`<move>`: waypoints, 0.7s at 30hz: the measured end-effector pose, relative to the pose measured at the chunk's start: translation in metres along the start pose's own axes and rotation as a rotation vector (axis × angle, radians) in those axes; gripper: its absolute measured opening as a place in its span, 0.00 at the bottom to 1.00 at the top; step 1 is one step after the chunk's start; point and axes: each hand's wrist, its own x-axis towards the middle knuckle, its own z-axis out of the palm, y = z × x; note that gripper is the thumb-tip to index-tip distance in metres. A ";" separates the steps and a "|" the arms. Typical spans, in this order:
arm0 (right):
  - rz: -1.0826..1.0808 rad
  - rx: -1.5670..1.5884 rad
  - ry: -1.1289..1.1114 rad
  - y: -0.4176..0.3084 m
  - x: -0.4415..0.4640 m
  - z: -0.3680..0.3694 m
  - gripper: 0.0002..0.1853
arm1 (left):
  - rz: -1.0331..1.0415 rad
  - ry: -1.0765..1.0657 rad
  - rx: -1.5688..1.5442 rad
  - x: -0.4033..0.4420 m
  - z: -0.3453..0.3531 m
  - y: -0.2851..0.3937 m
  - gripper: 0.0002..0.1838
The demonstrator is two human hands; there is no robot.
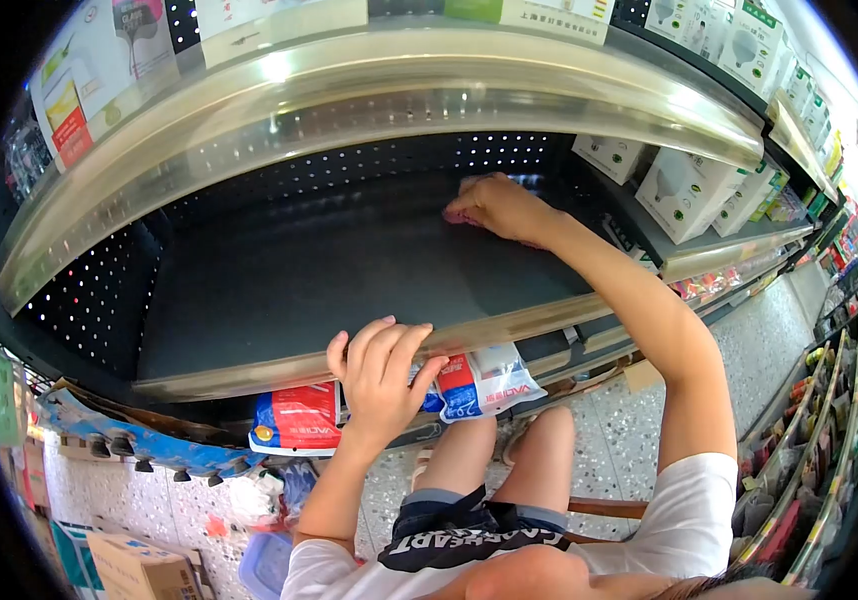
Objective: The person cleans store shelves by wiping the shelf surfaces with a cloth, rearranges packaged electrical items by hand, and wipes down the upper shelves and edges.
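Observation:
My right hand reaches over the dark shelf board, near its back right part. Its fingers are closed around a pink cloth, which is pressed against the board and mostly hidden under the hand. At the front, my left hand lies over the clear price-label strip along the shelf edge. The left fingers are stretched and slightly apart, with nothing held in them. Just below that hand, red, white and blue plastic packages stick out from the lower shelf.
A shelf above, with a label strip, overhangs the board. White light-bulb boxes stand on the adjoining shelf to the right. Below lie a blue, torn tray-like piece, a cardboard box and a translucent blue tub. Racks line the right side.

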 end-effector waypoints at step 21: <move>0.237 -0.261 0.066 0.073 0.079 0.035 0.10 | 0.007 0.029 -0.062 -0.001 0.002 -0.001 0.23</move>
